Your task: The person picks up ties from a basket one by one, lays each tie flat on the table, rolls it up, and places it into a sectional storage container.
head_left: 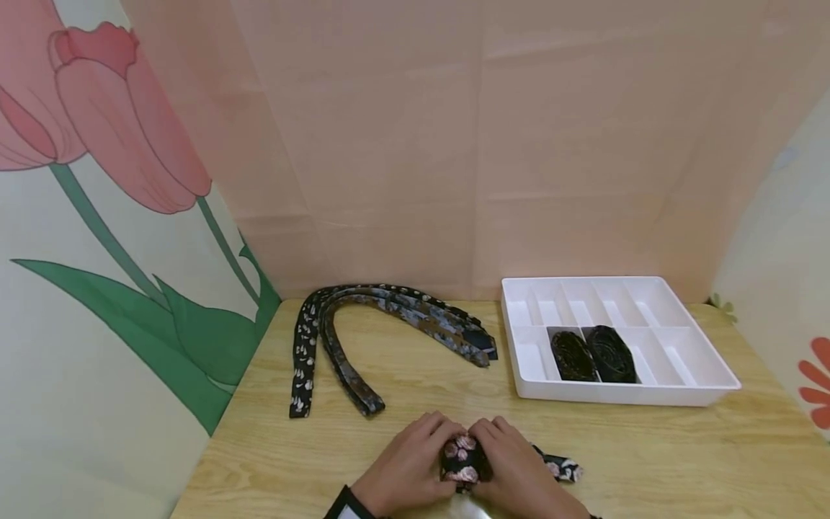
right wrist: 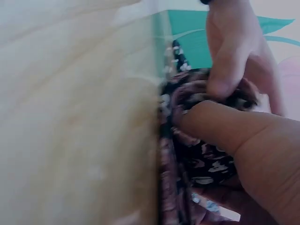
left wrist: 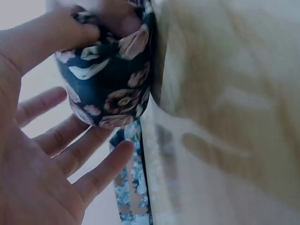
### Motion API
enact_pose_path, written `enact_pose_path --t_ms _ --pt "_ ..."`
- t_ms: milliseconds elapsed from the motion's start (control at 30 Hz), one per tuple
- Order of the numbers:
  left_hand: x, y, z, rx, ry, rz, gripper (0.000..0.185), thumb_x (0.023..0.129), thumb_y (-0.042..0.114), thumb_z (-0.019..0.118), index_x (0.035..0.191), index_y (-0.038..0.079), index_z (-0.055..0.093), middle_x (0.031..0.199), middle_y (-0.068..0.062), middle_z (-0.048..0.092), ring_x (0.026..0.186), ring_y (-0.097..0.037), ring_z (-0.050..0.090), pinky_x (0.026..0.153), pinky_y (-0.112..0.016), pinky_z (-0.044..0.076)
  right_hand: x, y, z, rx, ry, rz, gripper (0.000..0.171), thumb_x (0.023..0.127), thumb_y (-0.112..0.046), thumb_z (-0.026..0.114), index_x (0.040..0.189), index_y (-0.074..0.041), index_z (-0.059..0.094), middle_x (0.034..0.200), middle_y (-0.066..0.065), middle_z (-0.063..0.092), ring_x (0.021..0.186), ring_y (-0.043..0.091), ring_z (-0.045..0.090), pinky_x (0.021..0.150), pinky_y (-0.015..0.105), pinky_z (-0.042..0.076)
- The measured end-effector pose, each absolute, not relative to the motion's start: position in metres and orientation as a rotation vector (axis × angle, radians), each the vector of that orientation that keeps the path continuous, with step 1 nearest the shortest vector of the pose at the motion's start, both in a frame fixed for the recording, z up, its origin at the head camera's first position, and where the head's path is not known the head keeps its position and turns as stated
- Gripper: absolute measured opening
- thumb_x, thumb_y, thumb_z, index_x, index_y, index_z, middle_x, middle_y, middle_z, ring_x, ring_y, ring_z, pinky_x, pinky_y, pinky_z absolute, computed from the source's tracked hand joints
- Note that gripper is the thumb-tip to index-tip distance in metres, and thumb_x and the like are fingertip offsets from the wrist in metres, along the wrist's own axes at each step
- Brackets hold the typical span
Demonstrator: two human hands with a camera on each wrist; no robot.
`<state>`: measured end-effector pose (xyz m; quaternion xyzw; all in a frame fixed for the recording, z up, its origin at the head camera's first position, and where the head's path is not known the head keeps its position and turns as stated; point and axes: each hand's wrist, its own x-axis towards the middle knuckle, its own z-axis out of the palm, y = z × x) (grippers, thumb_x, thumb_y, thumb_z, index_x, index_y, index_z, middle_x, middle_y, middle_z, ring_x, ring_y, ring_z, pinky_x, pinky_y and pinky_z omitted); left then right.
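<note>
A dark necktie with pink flowers (head_left: 462, 460) is coiled into a roll at the front of the table, between both hands. My left hand (head_left: 415, 461) holds the roll from its left side; in the left wrist view its thumb lies on the roll (left wrist: 105, 89) and its fingers spread along the far side. My right hand (head_left: 519, 468) grips the opposite side, its thumb pressed on the coil (right wrist: 201, 154) in the right wrist view. The tie's loose tail (head_left: 565, 468) lies on the wood beyond the right hand.
Behind the hands, a black patterned tie (head_left: 302, 375) and a brown-and-blue tie (head_left: 353, 378) lie folded over in a curve. A white divided tray (head_left: 603, 393) stands at the back right, with two dark rolled ties (head_left: 573, 357) in neighbouring front compartments. A pink backdrop (head_left: 389, 144) closes the back.
</note>
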<state>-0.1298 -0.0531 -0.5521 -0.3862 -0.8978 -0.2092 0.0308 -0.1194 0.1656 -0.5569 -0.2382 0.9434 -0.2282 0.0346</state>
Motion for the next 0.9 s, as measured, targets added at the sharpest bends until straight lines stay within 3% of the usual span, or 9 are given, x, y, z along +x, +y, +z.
enact_pose_path --t_ms 233,433,533,667,900 --pt "-0.13 -0.051 -0.553 -1.192 -2.74 -0.631 0.047 0.079 0.035 0.076 0.122 0.036 0.055 0.11 0.015 0.047 0.093 0.002 0.046 0.081 -0.013 0.043 -0.115 0.168 -0.561 -0.753 2.942 -0.737 0.062 0.07 -0.055 0.079 0.121 -0.031 0.053 0.115 -0.015 0.052 0.1 0.006 0.047 0.086 0.037 0.048" --pt "-0.128 -0.05 -0.554 -1.254 -2.766 -0.675 0.055 0.083 0.039 0.074 0.133 0.037 0.05 0.116 0.014 0.047 0.095 0.002 0.046 0.081 -0.013 0.043 -0.112 0.174 -0.564 -0.733 2.929 -0.763 0.061 0.066 -0.043 0.085 0.116 -0.028 0.054 0.11 -0.014 0.053 0.097 0.007 0.048 0.082 0.036 0.049" --pt "-0.126 -0.05 -0.554 -1.263 -2.763 -0.682 0.052 0.083 0.037 0.075 0.13 0.037 0.052 0.117 0.013 0.048 0.095 0.002 0.048 0.081 -0.012 0.043 -0.112 0.175 -0.566 -0.71 2.915 -0.775 0.065 0.065 -0.047 0.085 0.118 -0.027 0.054 0.112 -0.013 0.053 0.099 0.008 0.049 0.083 0.037 0.05" --pt "-0.125 -0.05 -0.554 -1.225 -2.755 -0.688 0.049 0.08 0.033 0.078 0.124 0.037 0.055 0.114 0.012 0.048 0.093 0.001 0.047 0.079 -0.01 0.042 -0.111 0.178 -0.567 -0.699 2.906 -0.73 0.075 0.067 -0.058 0.081 0.127 -0.024 0.052 0.119 -0.009 0.052 0.105 0.011 0.051 0.087 0.041 0.051" --pt "-0.126 -0.053 -0.553 -1.206 -2.764 -0.697 0.051 0.079 0.032 0.079 0.124 0.038 0.056 0.115 0.013 0.046 0.097 0.001 0.046 0.079 -0.01 0.042 -0.11 0.182 -0.565 -0.722 2.898 -0.73 0.079 0.072 -0.06 0.077 0.135 -0.021 0.049 0.127 -0.005 0.052 0.115 0.016 0.051 0.092 0.046 0.05"
